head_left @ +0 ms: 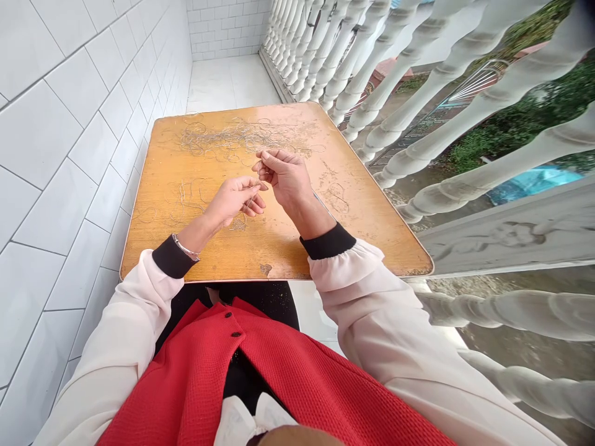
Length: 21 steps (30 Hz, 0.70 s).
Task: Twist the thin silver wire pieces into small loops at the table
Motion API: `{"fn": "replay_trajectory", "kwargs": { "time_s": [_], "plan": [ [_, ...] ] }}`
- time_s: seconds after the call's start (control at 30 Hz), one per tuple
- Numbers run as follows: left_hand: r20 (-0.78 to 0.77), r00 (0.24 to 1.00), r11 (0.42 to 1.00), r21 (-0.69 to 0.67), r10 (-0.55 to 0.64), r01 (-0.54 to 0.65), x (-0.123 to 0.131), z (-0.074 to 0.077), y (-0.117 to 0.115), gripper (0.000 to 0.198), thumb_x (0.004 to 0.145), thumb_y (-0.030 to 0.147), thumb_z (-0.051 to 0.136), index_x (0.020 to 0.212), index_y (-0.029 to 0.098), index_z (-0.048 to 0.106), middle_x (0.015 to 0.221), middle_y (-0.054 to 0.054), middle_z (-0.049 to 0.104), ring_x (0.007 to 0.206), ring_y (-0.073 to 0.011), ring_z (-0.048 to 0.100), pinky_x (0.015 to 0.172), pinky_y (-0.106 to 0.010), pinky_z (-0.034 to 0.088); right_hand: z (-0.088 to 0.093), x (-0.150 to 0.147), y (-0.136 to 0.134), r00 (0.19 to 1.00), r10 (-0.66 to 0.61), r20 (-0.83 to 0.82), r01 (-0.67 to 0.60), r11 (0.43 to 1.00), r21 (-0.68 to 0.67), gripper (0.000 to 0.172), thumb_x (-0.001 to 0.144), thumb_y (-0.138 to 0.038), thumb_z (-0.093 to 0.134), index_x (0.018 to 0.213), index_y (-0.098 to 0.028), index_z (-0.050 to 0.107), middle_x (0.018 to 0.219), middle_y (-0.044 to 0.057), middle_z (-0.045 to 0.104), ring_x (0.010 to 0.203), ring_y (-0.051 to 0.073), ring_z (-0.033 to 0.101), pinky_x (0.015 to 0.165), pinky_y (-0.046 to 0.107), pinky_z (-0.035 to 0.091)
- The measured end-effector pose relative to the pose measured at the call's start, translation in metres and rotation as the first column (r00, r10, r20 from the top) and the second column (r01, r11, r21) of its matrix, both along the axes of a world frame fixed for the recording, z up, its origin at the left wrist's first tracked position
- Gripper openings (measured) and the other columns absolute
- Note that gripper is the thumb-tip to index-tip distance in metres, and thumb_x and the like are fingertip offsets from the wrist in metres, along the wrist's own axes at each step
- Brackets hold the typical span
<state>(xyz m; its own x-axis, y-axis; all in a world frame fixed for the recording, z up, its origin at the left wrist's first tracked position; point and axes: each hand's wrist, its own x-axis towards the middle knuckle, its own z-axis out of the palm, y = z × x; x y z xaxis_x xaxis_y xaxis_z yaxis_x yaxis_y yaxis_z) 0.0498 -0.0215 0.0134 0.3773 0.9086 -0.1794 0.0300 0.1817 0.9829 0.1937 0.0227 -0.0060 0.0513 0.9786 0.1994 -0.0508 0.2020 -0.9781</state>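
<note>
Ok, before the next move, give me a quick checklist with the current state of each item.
1. Left hand and right hand above the table: ok.
2. Fingertips pinched on a thin strand: ok.
3. One strand spanning both hands: cannot tell, too fine.
4. Strand pile at the table's far side untangled: not ok, heaped and crossing.
5. Surface beside the left hand free of loose strands: not ok, several lie there.

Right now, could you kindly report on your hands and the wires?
Left hand, right hand: close together, pinching thin wire. Wire pile: tangled on the table, beyond both hands. Loose strands nearby; nothing seen blocking either hand.
</note>
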Motion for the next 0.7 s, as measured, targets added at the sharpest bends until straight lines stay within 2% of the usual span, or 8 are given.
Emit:
{"fn": "replay_trajectory", "kwargs": {
  "time_s": [0.17,0.37,0.43,0.53,0.6,0.7],
  "plan": [
    [0.079,0.996,0.992,-0.129,0.027,-0.017,0.005,-0.006,-0.001,0.023,0.108,0.012,0.048,0.09,0.015,0.063,0.055,0.004,0.065,0.045,-0.0057,0.061,0.048,-0.017,0.038,-0.004,0.001,0.002,0.999,-0.033,-0.002,0.033,0.999,0.029,0.025,0.094,-0.043,0.077,0.084,-0.021,0.069,0.072,0.0,0.071,0.061,0.01,0.062,0.061,0.023,0.053],
    [0.177,0.982,0.968,-0.249,0.067,-0.021,0.007,-0.017,-0.002,0.024,0.108,0.009,0.046,0.091,0.014,0.064,0.06,0.001,0.068,0.052,-0.0068,0.066,0.057,-0.017,0.047,-0.005,0.001,0.001,0.995,-0.06,0.077,0.054,0.995,0.079,0.024,0.093,-0.041,0.077,0.081,-0.021,0.07,0.07,0.0,0.07,0.062,0.011,0.062,0.062,0.025,0.054],
    [0.178,0.982,0.975,-0.222,0.064,-0.023,0.008,-0.019,-0.002,0.021,0.108,0.011,0.048,0.095,0.014,0.064,0.066,0.0,0.072,0.059,-0.0074,0.069,0.063,-0.018,0.051,-0.004,0.001,0.001,0.995,-0.051,0.09,0.043,0.994,0.096,0.024,0.092,-0.039,0.078,0.079,-0.021,0.07,0.07,0.0,0.069,0.061,0.011,0.061,0.062,0.025,0.054],
    [0.135,0.987,0.99,-0.126,0.086,-0.069,0.009,-0.018,0.0,0.015,0.108,0.023,0.057,0.099,0.016,0.066,0.076,-0.001,0.075,0.067,-0.0078,0.073,0.07,-0.018,0.053,-0.004,0.001,0.001,0.993,-0.014,0.116,0.003,0.995,0.097,0.025,0.09,-0.04,0.08,0.077,-0.021,0.069,0.071,0.0,0.07,0.062,0.012,0.062,0.059,0.025,0.054],
    [0.086,0.991,0.992,-0.078,0.106,-0.1,0.01,-0.017,0.001,0.019,0.108,0.031,0.058,0.101,0.016,0.067,0.075,-0.001,0.075,0.066,-0.0081,0.073,0.07,-0.017,0.054,-0.005,0.0,0.002,0.993,0.006,0.119,-0.017,0.996,0.089,0.027,0.09,-0.041,0.08,0.077,-0.02,0.069,0.071,0.001,0.07,0.062,0.012,0.063,0.056,0.025,0.053],
    [0.025,0.994,0.993,-0.048,0.11,-0.109,0.012,-0.015,0.001,0.022,0.11,0.031,0.051,0.109,0.017,0.067,0.067,0.001,0.072,0.06,-0.0089,0.072,0.067,-0.018,0.054,-0.007,0.0,0.003,0.995,0.022,0.097,-0.03,0.996,0.083,0.028,0.091,-0.041,0.08,0.077,-0.02,0.068,0.071,0.001,0.07,0.061,0.012,0.063,0.054,0.024,0.052]
  ]
}}
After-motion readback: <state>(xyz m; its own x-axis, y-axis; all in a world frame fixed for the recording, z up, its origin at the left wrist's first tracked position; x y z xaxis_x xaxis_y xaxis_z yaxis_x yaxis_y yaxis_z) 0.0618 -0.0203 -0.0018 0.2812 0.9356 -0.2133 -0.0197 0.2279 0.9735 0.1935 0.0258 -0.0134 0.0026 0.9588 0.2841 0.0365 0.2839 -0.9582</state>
